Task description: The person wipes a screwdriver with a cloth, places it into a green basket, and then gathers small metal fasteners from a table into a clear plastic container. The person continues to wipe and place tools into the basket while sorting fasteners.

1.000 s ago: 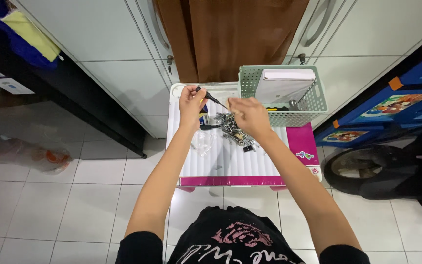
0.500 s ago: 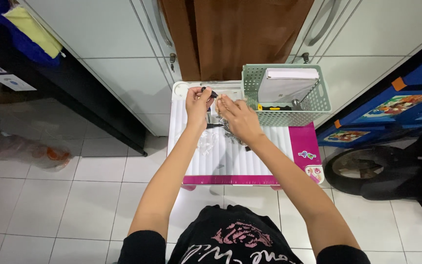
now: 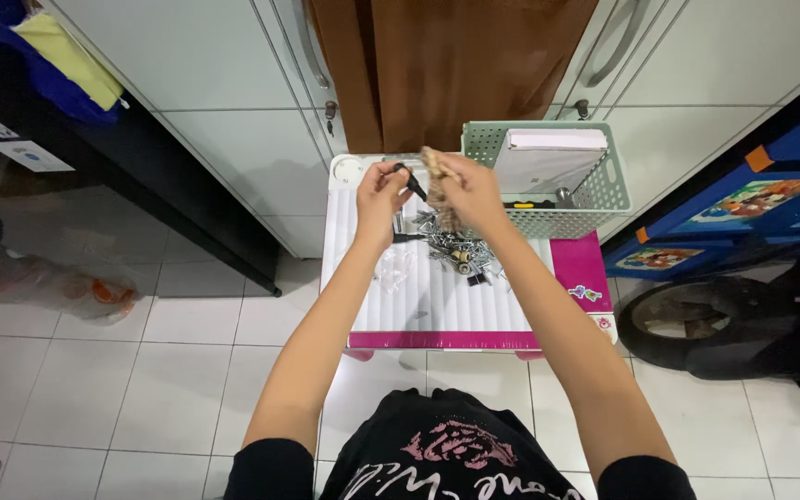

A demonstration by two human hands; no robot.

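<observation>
— So, what do the hands have?
— A black screwdriver [image 3: 411,181], raised over the table's far edge. The left hand [image 3: 381,196] is curled tight on its handle; the right hand [image 3: 464,190] is pinched at the tip end, holding something small I cannot make out.
— And beneath them?
— A heap of screws [image 3: 456,248] and small metal bits lies on the white ribbed table [image 3: 437,306], toward the far edge. A clear plastic bag [image 3: 391,264] lies just left of the heap.
— Anything else there?
— A green basket [image 3: 594,199] stands at the table's far right corner with a white box [image 3: 548,157] in it. A pink strip runs along the table's near and right edges.
</observation>
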